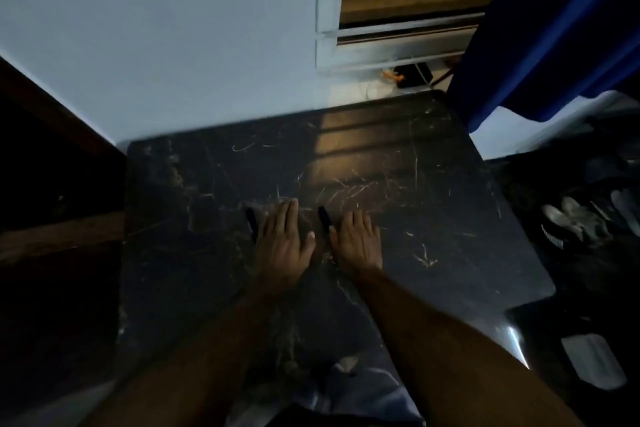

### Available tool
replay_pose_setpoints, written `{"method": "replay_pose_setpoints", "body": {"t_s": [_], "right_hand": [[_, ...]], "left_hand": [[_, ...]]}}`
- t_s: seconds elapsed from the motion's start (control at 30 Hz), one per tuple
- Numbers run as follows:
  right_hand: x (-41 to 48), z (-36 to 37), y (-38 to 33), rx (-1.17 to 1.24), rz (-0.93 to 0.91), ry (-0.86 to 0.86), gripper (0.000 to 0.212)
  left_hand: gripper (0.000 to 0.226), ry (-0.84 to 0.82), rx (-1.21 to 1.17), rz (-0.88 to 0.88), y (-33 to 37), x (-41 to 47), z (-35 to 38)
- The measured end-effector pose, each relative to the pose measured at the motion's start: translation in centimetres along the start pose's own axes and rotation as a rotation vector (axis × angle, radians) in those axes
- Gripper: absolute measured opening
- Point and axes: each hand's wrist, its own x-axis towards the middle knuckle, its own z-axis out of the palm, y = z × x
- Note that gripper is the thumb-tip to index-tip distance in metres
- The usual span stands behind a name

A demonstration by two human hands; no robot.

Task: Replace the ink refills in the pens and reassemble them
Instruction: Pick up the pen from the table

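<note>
Pens (pixel 251 222) & (pixel 324 217): light, stiff, prone to roll, best pinched mid-barrel; left hand (pixel 282 239) & right hand (pixel 356 243) flat, fingers together, gripping nothing.

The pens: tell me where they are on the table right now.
In the head view, two dark pens lie on the black table: one pen just left of the left hand, the other pen between it and the right hand.

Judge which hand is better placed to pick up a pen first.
Either, nearly. The left hand lies flat with a dark pen at its outer edge; the right hand has the other pen by its thumb side, so probably right.
</note>
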Motion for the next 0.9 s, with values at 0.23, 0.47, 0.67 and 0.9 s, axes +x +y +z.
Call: {"method": "replay_pose_setpoints", "body": {"t_s": [0.23, 0.47, 0.67, 0.9], "right_hand": [[0.0, 1.1, -0.8, 0.082, 0.024, -0.099, 0.051], [0.4, 0.9, -0.8, 0.101, -0.018, -0.138, 0.045], [-0.1, 1.4, -0.3, 0.133, -0.053, -0.112, 0.046], [-2.2, 0.6, -0.8, 0.376, -0.124, 0.116, 0.021]], "left_hand": [[0.061, -0.015, -0.113, -0.044, -0.6, -0.3, 0.6], [0.049, 0.046, -0.198, -0.046, -1.1, -0.1, 1.0], [0.04, 0.071, -0.285, -0.083, -0.8, 0.7, 1.6], [0.015, -0.148, -1.221, -0.581, 1.0, 3.1, -0.2]]}}
